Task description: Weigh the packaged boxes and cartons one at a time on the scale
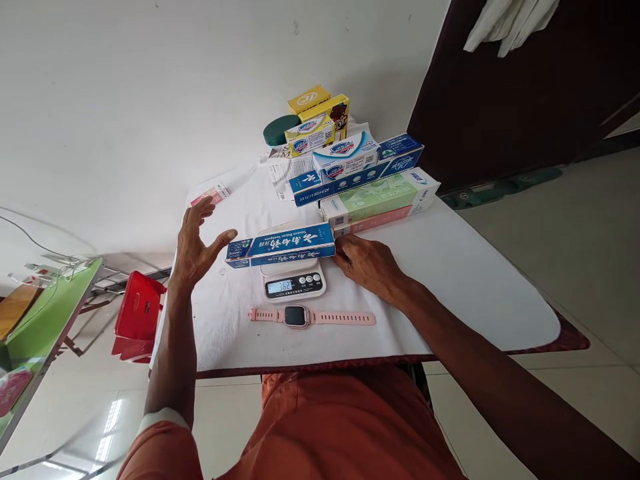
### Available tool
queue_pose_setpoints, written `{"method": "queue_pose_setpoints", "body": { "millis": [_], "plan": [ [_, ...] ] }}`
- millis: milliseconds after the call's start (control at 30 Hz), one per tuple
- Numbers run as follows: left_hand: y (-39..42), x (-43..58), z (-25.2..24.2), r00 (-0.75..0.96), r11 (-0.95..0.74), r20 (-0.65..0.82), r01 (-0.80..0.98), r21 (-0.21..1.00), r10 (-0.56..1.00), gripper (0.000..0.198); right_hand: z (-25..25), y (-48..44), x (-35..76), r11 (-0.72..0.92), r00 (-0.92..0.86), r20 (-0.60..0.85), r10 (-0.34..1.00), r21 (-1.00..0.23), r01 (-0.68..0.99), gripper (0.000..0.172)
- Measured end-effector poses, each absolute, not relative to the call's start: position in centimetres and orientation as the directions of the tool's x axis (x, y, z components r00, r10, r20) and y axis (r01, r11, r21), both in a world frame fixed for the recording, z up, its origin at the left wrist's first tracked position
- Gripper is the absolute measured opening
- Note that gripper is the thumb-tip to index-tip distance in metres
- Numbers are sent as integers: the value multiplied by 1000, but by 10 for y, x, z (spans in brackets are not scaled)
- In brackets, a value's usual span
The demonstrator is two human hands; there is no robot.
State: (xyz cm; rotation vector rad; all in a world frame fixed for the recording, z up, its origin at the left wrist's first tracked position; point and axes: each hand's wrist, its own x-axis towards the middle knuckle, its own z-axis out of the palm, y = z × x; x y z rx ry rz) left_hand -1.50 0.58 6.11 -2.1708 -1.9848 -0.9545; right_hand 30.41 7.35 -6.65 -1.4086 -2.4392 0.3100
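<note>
A blue toothpaste box (283, 244) lies crosswise over a white kitchen scale (295, 285), whose lit display seems to read 362. At the box's right end is my right hand (370, 265), fingers curled in against it; the fingertips are partly hidden. My left hand (197, 247) is raised by the left end, thumb and fingers spread, holding nothing. The thumb comes close to the box. In front of the scale, a pink-strapped smartwatch (297, 316) is laid out flat with its screen dark.
Behind the scale are a green toothpaste box (380, 197), another blue box (355, 182), soap boxes (345, 157), yellow boxes (309, 100) and a dark green round tin (280, 130). A small pink box (213, 195) sits back left. A red stool (137, 313) stands left of the table.
</note>
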Motion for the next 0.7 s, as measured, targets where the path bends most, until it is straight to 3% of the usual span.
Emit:
{"method": "queue_pose_setpoints", "body": {
  "millis": [133,333,467,700],
  "plan": [
    [8,-7,45,51,-193,375,916,351,925,81,-65,74,304,482,-468,127,875,-327,813,27],
    [17,11,12,205,-238,155,940,245,966,54,-61,73,304,473,-470,94,878,-330,817,27],
    [15,15,13,206,-247,190,943,223,960,47,-60,72,305,485,-486,94,869,-352,800,28],
    [34,51,53,203,-299,352,922,244,914,55,-55,72,304,494,-495,76,865,-300,816,29]
  ]
}}
